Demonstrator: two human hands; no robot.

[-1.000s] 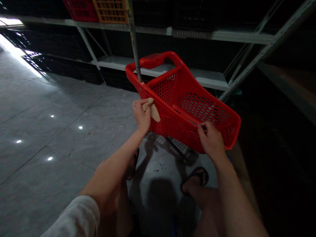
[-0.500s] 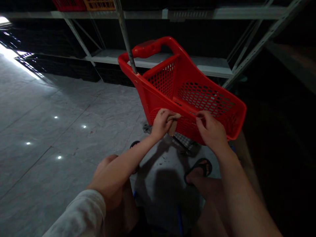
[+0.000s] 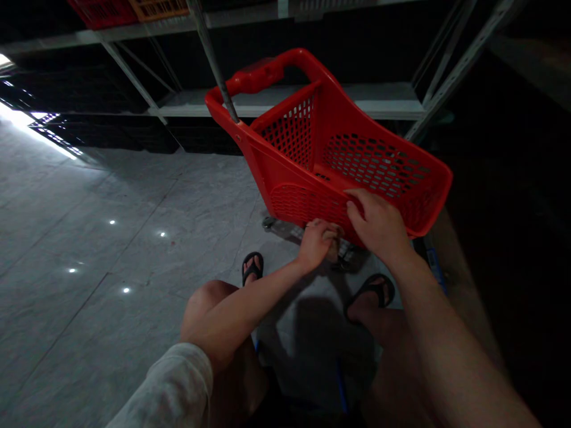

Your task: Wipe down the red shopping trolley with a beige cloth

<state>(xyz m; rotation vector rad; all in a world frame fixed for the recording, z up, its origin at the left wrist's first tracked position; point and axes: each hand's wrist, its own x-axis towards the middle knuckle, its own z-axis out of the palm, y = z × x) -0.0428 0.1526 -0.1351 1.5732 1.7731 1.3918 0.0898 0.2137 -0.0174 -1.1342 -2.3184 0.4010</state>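
Just right of centre, the left hand [image 3: 317, 245] clasps a bunched cloth [image 3: 332, 252] by the lower side of a red cart [image 3: 303, 183]; the right hand [image 3: 378, 223] rests, loosely curved, on its near rim, firmness unclear. The step looks like wiping; another stroke would call for steady pressure.

"Any lettering you can read there?"
"None: no word, number or brand."
"Not even on the red cart [image 3: 292, 199]?"
"Nothing legible on its side or on its handle [image 3: 263, 76] (the light is dim)."
"And the upper shelf edge [image 3: 245, 15]?"
"It bears a pale patch [image 3: 282, 8]; whether that is a label I can't tell, and no characters can be read."
"The blue thing [image 3: 437, 272] near the cart's low end?"
"Too small and dark to make out any print."
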